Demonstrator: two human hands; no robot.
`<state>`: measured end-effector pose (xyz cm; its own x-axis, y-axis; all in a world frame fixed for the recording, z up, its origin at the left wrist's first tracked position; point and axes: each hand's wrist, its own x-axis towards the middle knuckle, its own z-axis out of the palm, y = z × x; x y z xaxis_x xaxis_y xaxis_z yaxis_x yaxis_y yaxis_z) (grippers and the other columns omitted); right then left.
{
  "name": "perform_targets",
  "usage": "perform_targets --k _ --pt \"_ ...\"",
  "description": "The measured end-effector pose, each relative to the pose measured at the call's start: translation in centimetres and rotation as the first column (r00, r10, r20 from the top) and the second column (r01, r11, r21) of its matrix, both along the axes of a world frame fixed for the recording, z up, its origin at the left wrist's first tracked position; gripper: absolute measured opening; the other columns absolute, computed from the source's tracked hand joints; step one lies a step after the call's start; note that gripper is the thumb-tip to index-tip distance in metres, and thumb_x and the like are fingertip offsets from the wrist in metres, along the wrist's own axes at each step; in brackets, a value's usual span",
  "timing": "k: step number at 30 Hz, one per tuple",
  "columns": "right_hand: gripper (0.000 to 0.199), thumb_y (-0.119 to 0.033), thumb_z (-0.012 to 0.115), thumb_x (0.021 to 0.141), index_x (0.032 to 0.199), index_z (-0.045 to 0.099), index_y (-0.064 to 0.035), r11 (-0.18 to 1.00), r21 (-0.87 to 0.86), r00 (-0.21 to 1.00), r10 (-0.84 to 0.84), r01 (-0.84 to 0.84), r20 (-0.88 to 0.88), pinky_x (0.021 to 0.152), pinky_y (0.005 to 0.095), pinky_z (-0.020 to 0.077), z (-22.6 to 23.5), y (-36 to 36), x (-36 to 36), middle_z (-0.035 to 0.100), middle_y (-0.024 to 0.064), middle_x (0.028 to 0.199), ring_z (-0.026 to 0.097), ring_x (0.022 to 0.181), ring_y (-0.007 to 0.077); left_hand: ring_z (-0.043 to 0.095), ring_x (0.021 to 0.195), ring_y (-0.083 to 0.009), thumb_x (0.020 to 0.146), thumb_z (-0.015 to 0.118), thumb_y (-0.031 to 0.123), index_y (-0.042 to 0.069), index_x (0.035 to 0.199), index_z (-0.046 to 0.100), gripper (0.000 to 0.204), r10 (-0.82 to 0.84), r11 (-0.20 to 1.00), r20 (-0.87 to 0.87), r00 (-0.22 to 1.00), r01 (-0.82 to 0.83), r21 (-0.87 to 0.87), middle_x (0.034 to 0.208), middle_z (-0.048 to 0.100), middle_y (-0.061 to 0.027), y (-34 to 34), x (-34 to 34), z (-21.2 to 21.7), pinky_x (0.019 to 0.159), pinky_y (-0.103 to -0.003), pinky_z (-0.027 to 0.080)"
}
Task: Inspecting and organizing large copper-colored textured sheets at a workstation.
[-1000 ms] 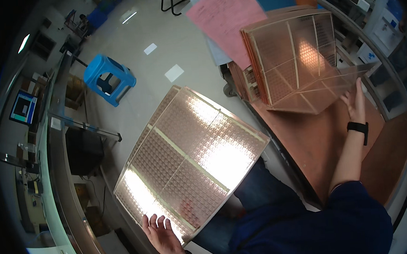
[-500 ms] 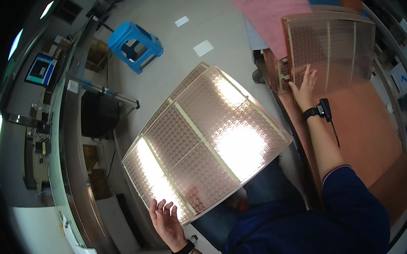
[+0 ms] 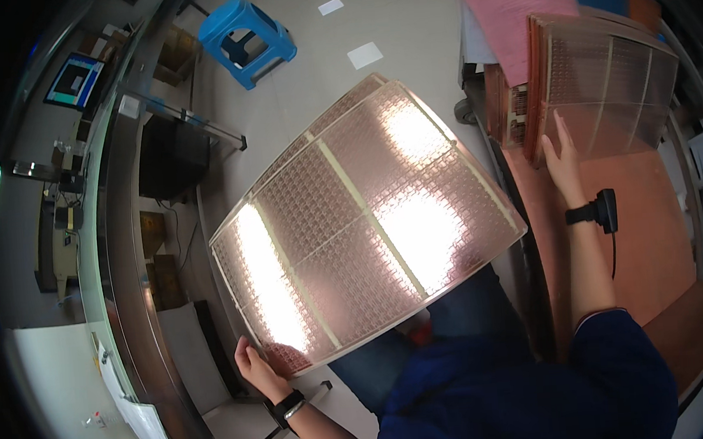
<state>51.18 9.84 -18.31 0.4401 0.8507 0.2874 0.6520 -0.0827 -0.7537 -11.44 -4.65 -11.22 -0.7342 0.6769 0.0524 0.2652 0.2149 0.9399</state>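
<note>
A loose stack of large copper-coloured circuit board panels (image 3: 319, 222), patterned in strips and shining brightly, lies tilted across my lap. At its lower left corner my left hand (image 3: 260, 373) closes on the edge; part of the fingers is hidden by the panel. My right hand (image 3: 563, 161) is open, with fingers stretched up along the near side of more circuit board panels (image 3: 605, 84). Those panels lean upright in an orange-brown bin at the right. Black bands circle both wrists, the right one with a small black box and a cord.
The orange-brown bin (image 3: 640, 213) takes up the right side. Pink sheets (image 3: 516, 8) lie at its far end. A blue plastic stool (image 3: 244, 34) stands on the floor ahead. Along the left runs a workbench (image 3: 111, 263) with a screen (image 3: 75, 80) beyond it.
My left hand has gone from spread fingers over the lap panels to holding their corner. The right hand remains against the bin's panels. The view has shifted slightly.
</note>
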Motion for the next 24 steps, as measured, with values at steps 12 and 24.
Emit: perform_targets --k 12,24 --pt "0.044 -0.014 0.044 0.091 0.134 0.036 -0.0056 0.883 -0.141 0.847 0.470 -0.448 0.248 0.099 0.0347 0.0335 6.4 -1.7 -13.7 0.040 0.0197 0.134 0.041 0.122 0.0309 0.053 0.079 -0.0124 0.092 0.045 0.016 -0.008 0.112 0.053 0.032 -0.120 0.973 -0.205 0.971 0.074 -0.218 0.090 0.061 -0.0082 1.6 0.5 1.2 0.072 -0.025 0.042" --pt "0.055 -0.022 0.044 0.094 0.140 0.022 -0.0021 0.846 0.197 0.429 0.436 -0.495 -0.791 0.096 0.0275 0.0383 10.6 -3.6 -8.4 0.040 0.0116 0.136 0.046 0.117 0.0174 0.057 0.098 -0.0162 0.096 0.042 0.019 -0.007 0.117 0.050 0.035 -0.280 0.957 0.481 0.831 0.205 0.205 0.110 0.058 -0.0130 2.0 3.4 6.5 0.086 -0.028 0.045"
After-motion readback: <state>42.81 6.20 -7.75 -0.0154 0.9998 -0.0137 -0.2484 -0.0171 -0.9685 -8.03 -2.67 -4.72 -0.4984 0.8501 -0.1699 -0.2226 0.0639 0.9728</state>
